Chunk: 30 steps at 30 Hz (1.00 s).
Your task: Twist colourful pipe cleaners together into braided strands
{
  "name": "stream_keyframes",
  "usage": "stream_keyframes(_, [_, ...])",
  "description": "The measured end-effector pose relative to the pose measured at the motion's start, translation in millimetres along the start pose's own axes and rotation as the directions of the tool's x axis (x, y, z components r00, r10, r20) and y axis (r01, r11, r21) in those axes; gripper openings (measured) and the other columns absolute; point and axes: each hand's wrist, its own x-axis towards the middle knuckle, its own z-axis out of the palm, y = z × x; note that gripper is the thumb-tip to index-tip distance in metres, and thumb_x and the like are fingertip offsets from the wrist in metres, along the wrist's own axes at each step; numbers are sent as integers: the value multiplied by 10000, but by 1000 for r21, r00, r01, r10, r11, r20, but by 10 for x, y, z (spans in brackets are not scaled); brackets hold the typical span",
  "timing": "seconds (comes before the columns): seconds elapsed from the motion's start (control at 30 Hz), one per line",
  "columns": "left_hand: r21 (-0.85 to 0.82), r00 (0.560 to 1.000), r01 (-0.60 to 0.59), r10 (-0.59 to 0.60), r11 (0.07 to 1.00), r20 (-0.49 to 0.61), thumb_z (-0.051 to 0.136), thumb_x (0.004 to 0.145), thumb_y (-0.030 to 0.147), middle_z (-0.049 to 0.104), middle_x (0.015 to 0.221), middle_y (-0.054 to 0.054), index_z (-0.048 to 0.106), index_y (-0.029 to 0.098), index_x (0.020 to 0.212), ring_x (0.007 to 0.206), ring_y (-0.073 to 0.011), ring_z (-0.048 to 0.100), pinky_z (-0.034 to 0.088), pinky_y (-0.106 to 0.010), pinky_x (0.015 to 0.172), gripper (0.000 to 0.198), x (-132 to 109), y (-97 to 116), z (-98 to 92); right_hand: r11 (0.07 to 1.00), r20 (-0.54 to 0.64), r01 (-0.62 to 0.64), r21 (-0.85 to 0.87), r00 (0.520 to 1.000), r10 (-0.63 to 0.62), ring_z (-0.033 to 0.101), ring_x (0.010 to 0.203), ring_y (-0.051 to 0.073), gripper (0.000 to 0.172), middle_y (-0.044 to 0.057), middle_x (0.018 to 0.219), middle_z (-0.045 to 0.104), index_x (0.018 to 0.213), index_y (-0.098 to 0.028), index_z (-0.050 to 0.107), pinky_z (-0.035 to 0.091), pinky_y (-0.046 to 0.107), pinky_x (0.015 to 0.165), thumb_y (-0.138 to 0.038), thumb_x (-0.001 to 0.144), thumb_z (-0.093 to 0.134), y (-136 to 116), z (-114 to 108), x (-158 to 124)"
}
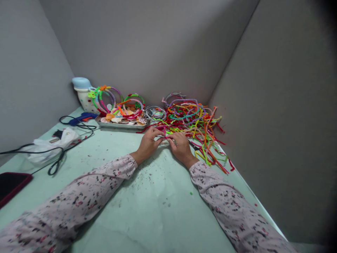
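My left hand (pixel 150 142) and my right hand (pixel 181 146) meet near the middle of the table, fingertips almost touching. Between them is a pink pipe cleaner (pixel 165 133), pinched by the thumb and fingers of both hands; a short piece of it stands up above the fingertips. The rest of its shape is hidden by my fingers. Just behind and to the right of my right hand lies a tangled heap of coloured pipe cleaners (pixel 184 112). Scissors (pixel 195 146) with dark blades lie partly under the heap, beside my right hand.
Behind my left hand, a metal tray (pixel 122 125) holds shells and pipe-cleaner-wrapped hoops (pixel 105 100). Coiled grey wire-like rings (pixel 155 112) lie beside it. A white cup with a blue lid (pixel 85 95), black cables (pixel 63 151), a plastic bag (pixel 50 144) and a dark phone-like object (pixel 13 186) occupy the left.
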Motion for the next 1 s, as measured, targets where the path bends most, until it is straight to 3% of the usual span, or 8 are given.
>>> stream_keyframes(1.0, [35,1000,6,-6,999,0,677,807,201,578,873,-29,707,206,904,850,-154,569,466,-292,790,102,-8,13,-7,1000,23,-4,-16,1000,4,549,910,231,179,68,903,664,962,-208,657,418,383,848,-286,948,496,1,-1,-8])
